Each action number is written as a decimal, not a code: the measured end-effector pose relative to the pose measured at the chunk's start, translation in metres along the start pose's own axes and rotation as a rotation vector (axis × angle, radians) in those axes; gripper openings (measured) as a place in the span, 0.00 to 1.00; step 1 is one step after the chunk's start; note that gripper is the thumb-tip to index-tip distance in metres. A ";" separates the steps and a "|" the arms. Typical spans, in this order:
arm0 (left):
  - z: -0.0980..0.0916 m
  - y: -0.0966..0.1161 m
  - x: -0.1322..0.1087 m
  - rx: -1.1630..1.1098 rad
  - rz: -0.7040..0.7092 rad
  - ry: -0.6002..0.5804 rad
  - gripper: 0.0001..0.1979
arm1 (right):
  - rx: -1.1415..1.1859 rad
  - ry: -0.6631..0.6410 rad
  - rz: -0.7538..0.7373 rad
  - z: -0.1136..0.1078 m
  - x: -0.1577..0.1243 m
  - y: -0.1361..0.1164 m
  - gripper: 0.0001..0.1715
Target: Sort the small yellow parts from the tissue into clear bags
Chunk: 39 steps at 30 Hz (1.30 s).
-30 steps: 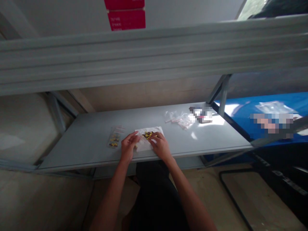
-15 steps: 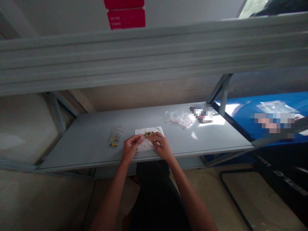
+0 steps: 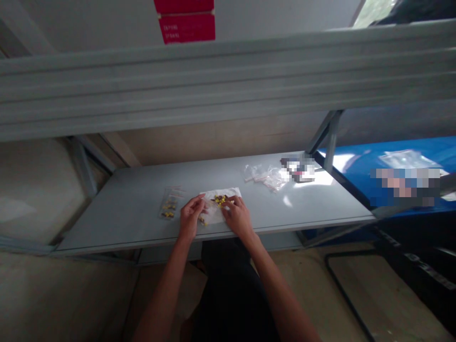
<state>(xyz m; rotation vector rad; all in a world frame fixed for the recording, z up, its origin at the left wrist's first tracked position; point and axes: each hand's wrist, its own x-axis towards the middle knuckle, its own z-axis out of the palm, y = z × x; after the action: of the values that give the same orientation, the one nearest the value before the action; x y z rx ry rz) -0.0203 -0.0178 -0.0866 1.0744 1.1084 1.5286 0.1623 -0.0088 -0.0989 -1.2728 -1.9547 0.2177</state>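
Note:
My left hand [image 3: 192, 214] is closed on a small clear zip bag [image 3: 205, 209], with a few yellow and dark parts showing near its lower end. My right hand [image 3: 236, 212] reaches over a white sheet [image 3: 232, 194], fingertips bent together at the near right side of a loose pile of small yellow and dark parts [image 3: 220, 199]. Whether a part is pinched in those fingers is too small to see. Left of my left hand, several filled clear bags [image 3: 168, 207] lie overlapping on the grey shelf [image 3: 135, 204].
Clear, seemingly unfilled bags [image 3: 265, 176] lie right of the sheet, beside a blurred-out item [image 3: 299, 169]. A thick grey shelf beam [image 3: 213, 85] crosses above my hands, and a red box [image 3: 187, 26] stands on top. To the right is a blue surface [image 3: 356, 166] with plastic bags.
My hands have moved apart. The right hand has left the bag's mouth for the pile, while the left has shifted slightly left with the bag. More of the pile now shows.

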 end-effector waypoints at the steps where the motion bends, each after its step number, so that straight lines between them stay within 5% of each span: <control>1: 0.000 0.000 0.000 0.014 -0.002 -0.011 0.22 | -0.002 -0.002 0.001 0.000 0.000 0.000 0.09; 6: 0.001 0.003 -0.003 0.098 -0.013 -0.052 0.23 | 0.079 0.000 0.020 -0.002 0.002 0.000 0.10; 14: 0.003 0.000 -0.003 0.305 0.014 -0.137 0.20 | 0.547 -0.021 0.045 -0.013 0.005 -0.002 0.07; 20: 0.003 0.000 -0.002 0.296 0.026 -0.118 0.19 | 0.583 -0.102 -0.034 -0.018 0.006 -0.009 0.14; 28: 0.001 0.002 -0.001 0.138 -0.032 -0.083 0.23 | 0.568 -0.093 0.097 -0.015 0.005 -0.009 0.13; 34: 0.000 0.006 -0.001 0.133 -0.022 -0.105 0.15 | 0.686 -0.040 0.189 -0.021 0.008 -0.016 0.14; 39: -0.002 0.006 -0.002 0.064 -0.046 -0.053 0.16 | 0.621 -0.077 0.144 -0.013 0.011 -0.024 0.11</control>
<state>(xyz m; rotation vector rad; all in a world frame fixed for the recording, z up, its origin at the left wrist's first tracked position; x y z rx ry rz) -0.0227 -0.0206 -0.0810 1.1193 1.1445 1.4287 0.1522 -0.0140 -0.0722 -0.9907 -1.6601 0.8813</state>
